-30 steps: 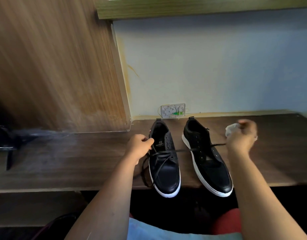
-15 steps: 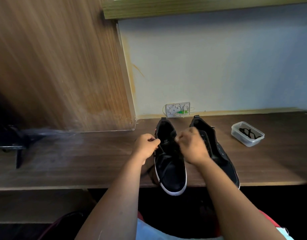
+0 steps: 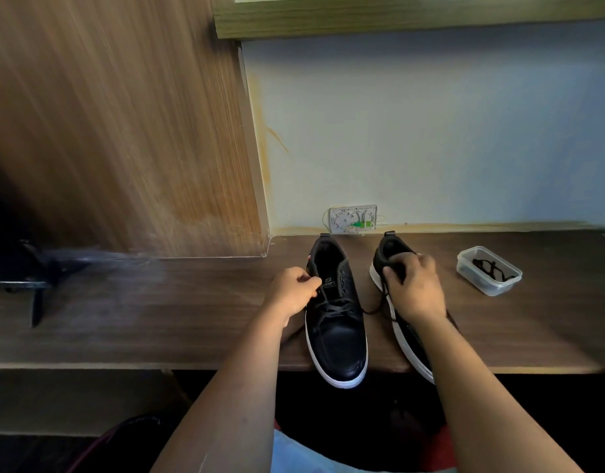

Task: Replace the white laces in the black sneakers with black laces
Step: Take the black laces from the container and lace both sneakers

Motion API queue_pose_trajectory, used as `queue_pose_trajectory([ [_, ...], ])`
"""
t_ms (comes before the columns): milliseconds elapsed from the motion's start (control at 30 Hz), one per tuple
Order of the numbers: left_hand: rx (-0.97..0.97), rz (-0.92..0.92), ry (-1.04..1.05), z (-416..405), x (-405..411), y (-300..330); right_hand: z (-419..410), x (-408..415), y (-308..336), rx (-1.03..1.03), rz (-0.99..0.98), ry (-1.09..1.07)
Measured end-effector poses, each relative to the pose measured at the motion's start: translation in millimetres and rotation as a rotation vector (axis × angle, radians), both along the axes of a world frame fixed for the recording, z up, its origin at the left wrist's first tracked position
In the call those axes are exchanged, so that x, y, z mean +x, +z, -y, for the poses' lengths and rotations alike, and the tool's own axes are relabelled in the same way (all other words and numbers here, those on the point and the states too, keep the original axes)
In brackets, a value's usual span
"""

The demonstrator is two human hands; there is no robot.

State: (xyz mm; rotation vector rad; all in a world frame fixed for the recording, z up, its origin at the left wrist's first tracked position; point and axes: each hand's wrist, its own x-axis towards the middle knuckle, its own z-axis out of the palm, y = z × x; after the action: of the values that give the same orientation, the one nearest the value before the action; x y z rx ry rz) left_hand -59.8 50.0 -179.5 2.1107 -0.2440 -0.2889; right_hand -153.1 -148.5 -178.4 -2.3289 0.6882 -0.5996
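1. Head view: 1 dark wood-grain desk (image 3: 157,312), flat top, w/ wood side panel (image 3: 117,124) at left.
2. 2 black sneakers, smooth uppers, white soles, toes over front edge: left sneaker (image 3: 337,339), right sneaker (image 3: 401,332).
3. 2 hands: left hand (image 3: 292,293) pinches black lace (image 3: 332,307) at left sneaker's eyelets; right hand (image 3: 415,290) fingers curled, pinching other lace end over right sneaker.
4. 1 clear rectangular plastic tub (image 3: 465,264), right, w/ dark lace inside.

Dim, soft picture; left side smeared, edges bowed.

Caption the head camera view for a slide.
Both hands pull black lace ends on the left sneaker.
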Motion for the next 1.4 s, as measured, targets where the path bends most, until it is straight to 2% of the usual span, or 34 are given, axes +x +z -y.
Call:
queue_pose_trajectory([
  [133,0.216,-0.055,-0.274,-12,-2,2,-25,2,2,-0.227,0.096,0.312],
  [200,0.269,-0.035,-0.342,-16,-3,1,-28,4,-1,-0.269,-0.009,0.400],
  [267,0.223,-0.029,-0.345,-20,-4,5,-30,5,-6,-0.253,-0.171,0.433],
  [367,-0.014,-0.036,-0.255,-27,-4,17,-27,6,-9,-0.175,-0.272,0.440],
  [467,-0.238,-0.019,-0.123,-31,-2,24,-24,9,-11,-0.092,-0.284,0.429],
  [633,-0.443,-0.060,0.092,-33,-5,36,-19,8,-9,0.076,-0.217,0.461],
  [733,-0.904,-0.264,0.230,-40,0,47,-21,4,-6,0.030,-0.255,0.504],
  [800,-1.185,-0.287,0.252,-49,4,49,-22,5,-9,0.003,-0.257,0.506],
  [867,-1.349,-0.285,0.229,-60,7,48,-22,7,-11,0.011,-0.247,0.499],
  [933,-1.395,-0.302,0.138,-68,9,47,-23,8,-9,0.056,-0.196,0.467],
  [1000,-1.344,-0.282,0.025,-73,9,47,-27,8,-6,0.148,-0.130,0.437],
  [1067,-1.136,-0.305,0.013,-74,9,45,-31,8,-3,0.201,-0.073,0.435],
  [1100,-0.891,-0.280,0.033,-73,8,43,-34,9,-2,0.231,-0.034,0.434],
  [1167,-0.121,-0.088,-0.047,-70,8,30,-39,11,-2,0.360,0.078,0.407],
  [1200,0.203,0.032,-0.106,-65,8,23,-41,13,1,0.470,0.142,0.391],
  [1233,0.372,0.127,-0.146,-58,5,20,-41,14,4,0.602,0.206,0.387],
  [1267,0.397,0.202,-0.182,-50,2,19,-42,15,6,0.726,0.260,0.392],
  [1300,0.336,0.251,-0.247,-41,-3,19,-41,17,9,0.828,0.302,0.401],
  [1367,0.252,0.339,-0.395,-20,-16,23,-40,17,15,0.954,0.337,0.416],
  [1400,0.286,0.412,-0.453,-11,-21,22,-40,17,18,1.007,0.339,0.414],
])
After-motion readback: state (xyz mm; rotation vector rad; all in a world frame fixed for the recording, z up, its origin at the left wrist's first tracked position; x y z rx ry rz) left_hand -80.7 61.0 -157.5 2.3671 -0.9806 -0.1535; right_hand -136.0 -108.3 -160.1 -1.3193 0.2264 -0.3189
